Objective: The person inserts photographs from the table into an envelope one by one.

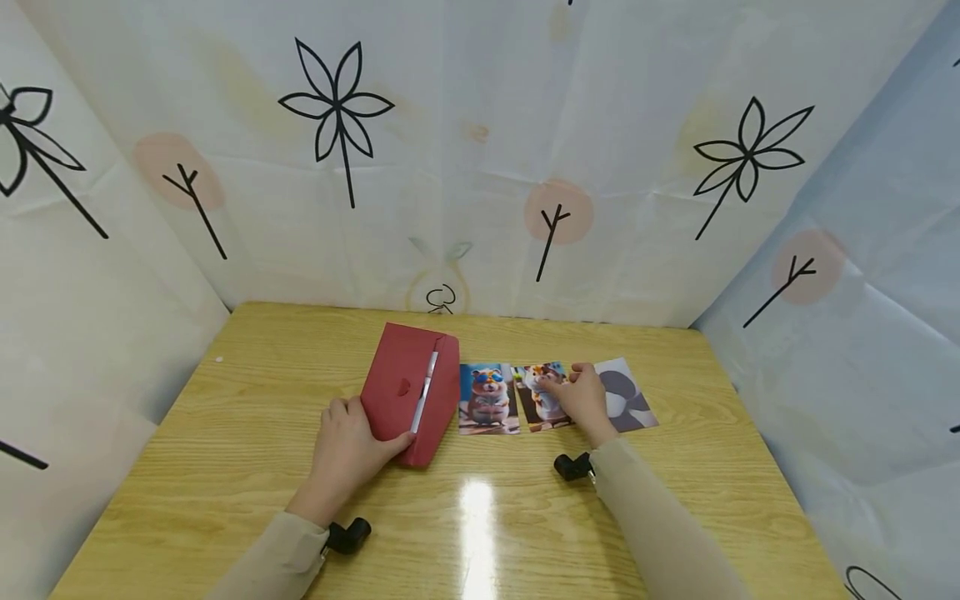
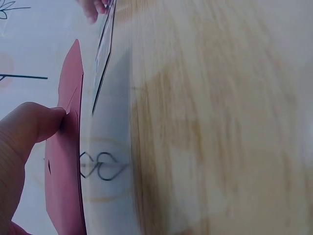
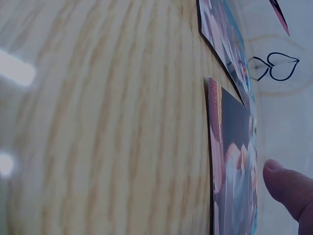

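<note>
My left hand point(image 1: 348, 454) grips a red envelope point(image 1: 401, 379), thumb over its front near the lower edge. The flap side faces right, and a whitish strip shows along the slit; in the left wrist view the envelope point(image 2: 66, 161) stands above the table. My right hand point(image 1: 585, 404) hovers over the middle picture card point(image 1: 542, 410), which shows a furry animal and is partly covered by the fingers. In the right wrist view the thumb point(image 3: 288, 188) is apart from that card. Left of it lies a card with a hamster in sunglasses point(image 1: 489, 400); right of it, a grey-toned card point(image 1: 626, 396).
The cards lie in a row on a wood-grain table point(image 1: 240, 467). White curtain-like walls point(image 1: 465, 150) with drawn flowers enclose its back and sides. A small black device point(image 1: 348, 536) is strapped at each wrist, below the beige sleeves.
</note>
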A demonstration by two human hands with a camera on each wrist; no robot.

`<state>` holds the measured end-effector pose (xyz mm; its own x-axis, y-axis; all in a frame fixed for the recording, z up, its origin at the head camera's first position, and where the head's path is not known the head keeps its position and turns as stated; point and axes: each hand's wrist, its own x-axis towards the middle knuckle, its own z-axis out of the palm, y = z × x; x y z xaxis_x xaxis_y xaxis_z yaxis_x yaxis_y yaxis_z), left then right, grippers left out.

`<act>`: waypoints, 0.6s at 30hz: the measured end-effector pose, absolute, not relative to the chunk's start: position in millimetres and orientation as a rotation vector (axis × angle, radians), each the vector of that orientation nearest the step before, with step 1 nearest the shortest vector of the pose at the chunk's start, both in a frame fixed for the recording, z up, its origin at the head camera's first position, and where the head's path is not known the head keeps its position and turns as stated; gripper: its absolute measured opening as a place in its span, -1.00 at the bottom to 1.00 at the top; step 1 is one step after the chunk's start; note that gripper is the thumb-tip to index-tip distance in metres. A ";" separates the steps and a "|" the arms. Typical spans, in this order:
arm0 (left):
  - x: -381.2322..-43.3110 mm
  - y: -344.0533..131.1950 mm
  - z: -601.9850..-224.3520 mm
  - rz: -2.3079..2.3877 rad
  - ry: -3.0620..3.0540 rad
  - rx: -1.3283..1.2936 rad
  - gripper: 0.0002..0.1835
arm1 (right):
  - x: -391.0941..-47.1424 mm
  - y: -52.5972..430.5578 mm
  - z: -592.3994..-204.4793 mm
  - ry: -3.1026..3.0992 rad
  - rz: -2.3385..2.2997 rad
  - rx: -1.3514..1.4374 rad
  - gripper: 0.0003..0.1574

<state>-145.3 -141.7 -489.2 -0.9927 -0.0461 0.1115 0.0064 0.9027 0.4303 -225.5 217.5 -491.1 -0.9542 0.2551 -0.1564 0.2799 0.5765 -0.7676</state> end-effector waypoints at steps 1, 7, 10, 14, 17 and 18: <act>-145.1 -141.7 -489.4 -0.671 -2.945 0.030 0.09 | -225.6 216.7 -491.4 2.792 -1.302 0.467 0.04; -144.4 -140.7 -489.1 -0.682 -2.940 0.025 0.09 | -224.5 210.0 -491.1 2.890 -1.054 0.468 0.02; -143.7 -139.4 -488.5 -0.689 -2.939 0.021 0.10 | -225.0 208.5 -492.0 2.889 -1.046 0.487 -0.01; -143.1 -137.8 -488.0 -0.679 -2.940 0.011 0.10 | -226.5 208.0 -492.8 2.889 -1.040 0.493 -0.03; -143.0 -136.8 -488.0 -0.669 -2.943 0.006 0.10 | -226.9 208.0 -492.8 2.887 -1.038 0.490 -0.04; -143.1 -136.7 -488.1 -0.669 -2.943 0.005 0.10 | -226.9 207.9 -492.6 2.885 -1.038 0.492 -0.04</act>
<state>-143.1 -136.7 -488.1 -0.9923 -0.0308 0.1196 0.0240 0.9020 0.4311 -226.9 207.9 -492.6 -0.9491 0.2824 -0.1395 0.3065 0.7266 -0.6149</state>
